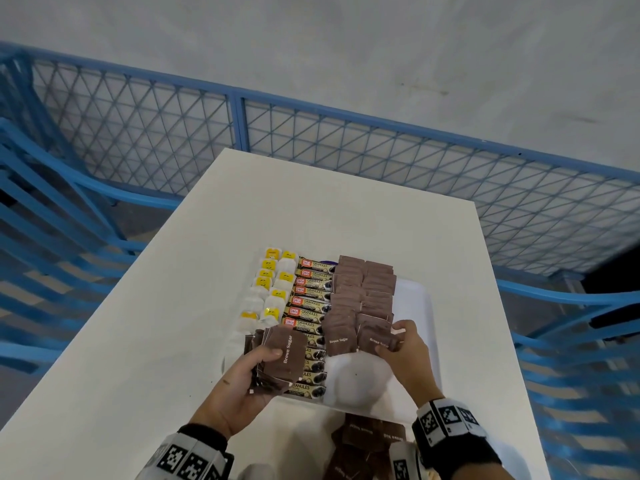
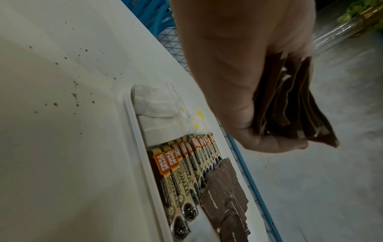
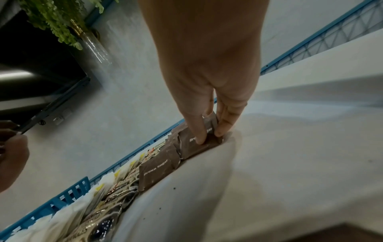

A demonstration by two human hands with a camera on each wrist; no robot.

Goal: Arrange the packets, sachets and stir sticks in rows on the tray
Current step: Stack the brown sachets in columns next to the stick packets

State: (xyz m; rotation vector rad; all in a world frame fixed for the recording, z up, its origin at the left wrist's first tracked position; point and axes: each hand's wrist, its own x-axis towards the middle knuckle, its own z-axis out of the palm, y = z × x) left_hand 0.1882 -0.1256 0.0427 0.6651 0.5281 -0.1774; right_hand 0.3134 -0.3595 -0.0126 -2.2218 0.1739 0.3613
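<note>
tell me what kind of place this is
Probably a staged practice or recording area, not a real café: a plain white table stands inside blue mesh fencing on a bare grey floor.

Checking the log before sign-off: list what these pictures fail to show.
- Stir sticks: none seen in any view.
- Count of sachets in the left hand: stack overlaps, blurred.
- Loose brown sachets: cut off by the head view's bottom edge.
- Tray near-left corner: hidden by the left hand.
</note>
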